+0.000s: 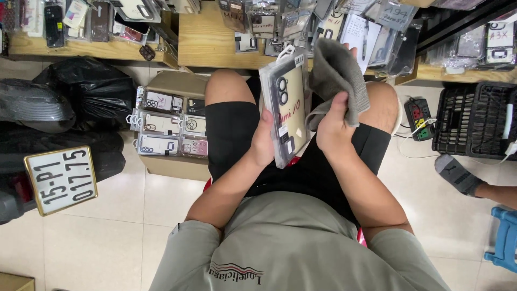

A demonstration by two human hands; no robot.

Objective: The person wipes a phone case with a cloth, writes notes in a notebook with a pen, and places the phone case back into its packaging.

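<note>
Shelves of pale wood [215,43] run across the upper part of the frame, and many phone cases in clear packets lie on them in loose piles. At the left middle of the frame, two black plastic bags [81,91] rest on the floor. Just right of them stands a brown cardboard box [172,161], and flat packets are laid in rows on its top, so each one can be seen. At the right edge of the frame sits a black plastic crate [474,118], with a power strip [419,116] beside it on the tiled floor.

In the centre of the frame, the seated person holds a clear plastic phone case packet [285,108] above the lap. The left hand [264,140] is closed around its lower left edge, with the thumb on the front, and this keeps the packet upright and steady. The right hand [334,126] is closed on a grey folded cloth [336,73], and the cloth is pressed against the right side of the packet, probably for wiping its surface. A grey-socked foot [458,175] of another person is at the right.
</note>
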